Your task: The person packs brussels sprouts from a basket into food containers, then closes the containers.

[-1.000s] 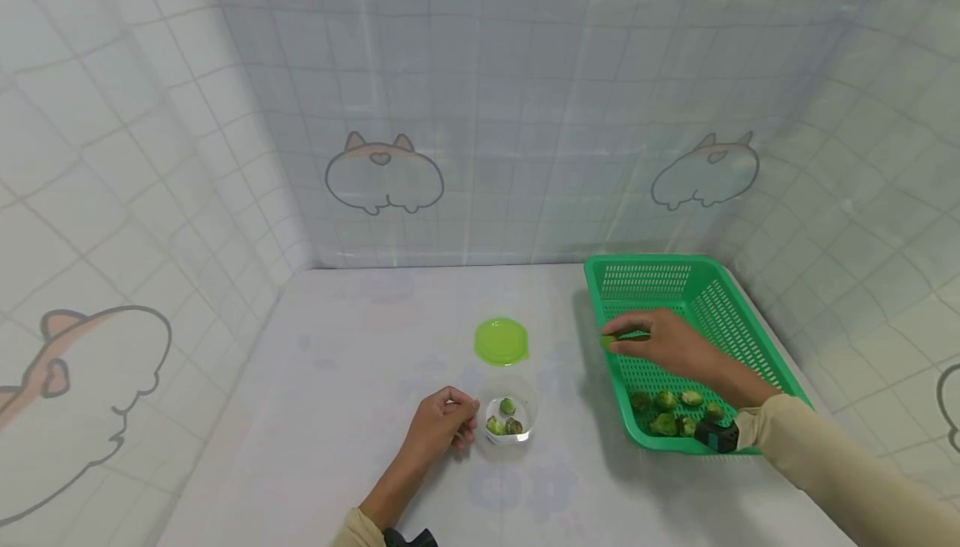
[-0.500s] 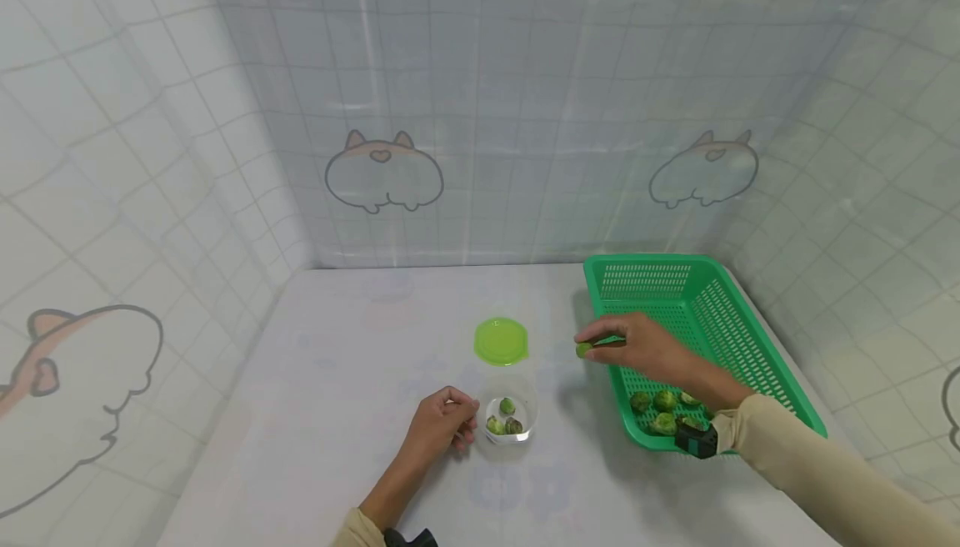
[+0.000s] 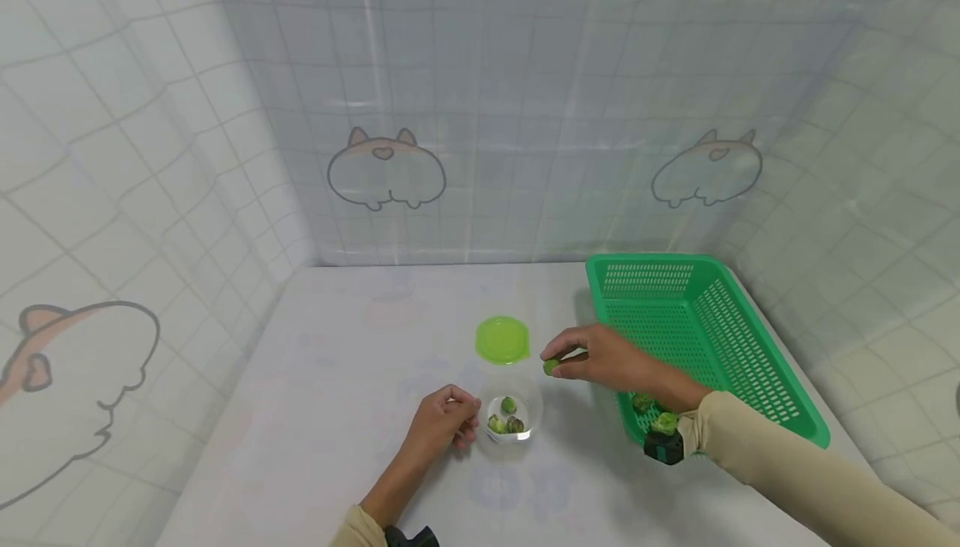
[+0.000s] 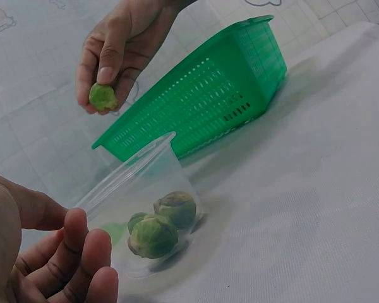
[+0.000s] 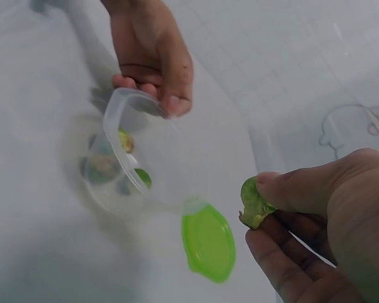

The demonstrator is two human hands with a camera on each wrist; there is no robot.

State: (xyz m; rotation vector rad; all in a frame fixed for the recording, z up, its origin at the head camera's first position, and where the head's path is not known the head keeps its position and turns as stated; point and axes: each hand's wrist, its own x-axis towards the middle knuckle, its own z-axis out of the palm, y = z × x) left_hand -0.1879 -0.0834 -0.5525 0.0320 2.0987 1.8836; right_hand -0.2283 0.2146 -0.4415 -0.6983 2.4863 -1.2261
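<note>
Standing on the bench (image 3: 375,347), a clear container (image 3: 531,401) is pinched at its 9 o'clock rim by the left hand (image 3: 446,419), whose remaining fingers are loosely curled beside the wall. Inside, three Brussels sprouts (image 3: 515,424) are seen on the bottom, placed at about 12, 5 and 8 o'clock. A single sprout (image 4: 103,98) is pinched between the thumb and fingertips of the right hand (image 3: 602,355) and is held in the air at between 1 and 2 o'clock from the container, apart from its rim. Just beyond the container, at 12 o'clock, a bright green lid (image 3: 502,340) is laid flat on the bench. A green slotted basket (image 3: 697,338) is set well to the side, at between 2 and 3 o'clock, and its near side is crossed by the right forearm (image 3: 678,386). At the basket's 7 o'clock corner, further sprouts (image 3: 664,423) are partly shown beside a dark wrist device (image 3: 663,448); how many are hidden by the arm cannot be told. The bench is enclosed by pale sheeting (image 3: 495,97) printed with grid lines.
</note>
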